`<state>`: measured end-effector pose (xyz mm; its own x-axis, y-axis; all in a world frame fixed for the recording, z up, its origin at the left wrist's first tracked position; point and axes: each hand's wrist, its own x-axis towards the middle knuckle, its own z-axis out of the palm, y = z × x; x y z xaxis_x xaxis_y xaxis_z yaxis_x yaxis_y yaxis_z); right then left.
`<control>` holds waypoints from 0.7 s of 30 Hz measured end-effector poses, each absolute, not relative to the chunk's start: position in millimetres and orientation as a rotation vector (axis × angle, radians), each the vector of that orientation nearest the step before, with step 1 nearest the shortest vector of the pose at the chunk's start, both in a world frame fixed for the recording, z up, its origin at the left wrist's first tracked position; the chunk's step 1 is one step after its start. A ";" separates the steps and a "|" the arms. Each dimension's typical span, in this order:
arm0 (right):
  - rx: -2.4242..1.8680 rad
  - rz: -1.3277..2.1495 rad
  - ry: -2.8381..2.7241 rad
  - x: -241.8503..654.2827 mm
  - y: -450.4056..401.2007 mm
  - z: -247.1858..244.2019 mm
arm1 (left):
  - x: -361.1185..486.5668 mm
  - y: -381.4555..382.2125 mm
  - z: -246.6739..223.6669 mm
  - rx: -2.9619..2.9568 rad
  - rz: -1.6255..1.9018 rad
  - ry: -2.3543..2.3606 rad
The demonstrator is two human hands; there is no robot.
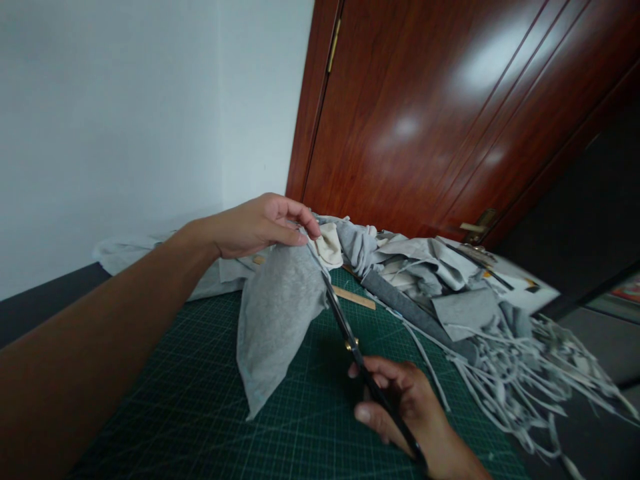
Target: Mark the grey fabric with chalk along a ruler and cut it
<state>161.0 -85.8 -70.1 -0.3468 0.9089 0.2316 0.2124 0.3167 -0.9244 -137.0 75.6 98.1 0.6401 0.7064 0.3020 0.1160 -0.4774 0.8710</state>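
Observation:
My left hand [273, 227] pinches the top edge of a grey fabric piece [283, 320], which hangs down to a pointed corner over the cutting mat. In my right hand [400, 400] is a pair of black scissors [343, 320] with a brass-coloured pivot. The blades point up and away, their tips at the fabric's right edge close below my left fingertips. Whether the blades are parted is hard to make out. Just beyond my left fingers lies a cream cloth piece [329, 245].
A green gridded cutting mat [200, 400] covers the table. A wooden ruler [355, 297] lies on it. Grey fabric scraps [420, 267] and a tangle of thin strips [520, 387] heap along the right. A white wall [125, 120] and a brown door [400, 120] stand behind.

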 end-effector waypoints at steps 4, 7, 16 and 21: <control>-1.007 1.083 -1.767 159.7 -87.3 -67.3 | -133.5 81.4 94.0 1.877 0.935 0.628; -0.996 1.081 -1.750 160.3 -87.3 -68.0 | -131.0 83.0 91.6 1.839 0.960 0.588; -0.879 1.047 -1.666 163.4 -86.9 -85.7 | -125.9 78.8 92.8 1.885 0.973 0.532; -0.878 1.078 -1.674 163.2 -87.5 -84.0 | -125.3 78.6 92.7 1.932 0.961 0.531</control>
<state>163.2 -87.5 -84.0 -0.3134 0.8943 0.3193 0.0794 0.3597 -0.9297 -125.3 78.6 92.7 0.6081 0.6776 0.4136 -0.0102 -0.5143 0.8575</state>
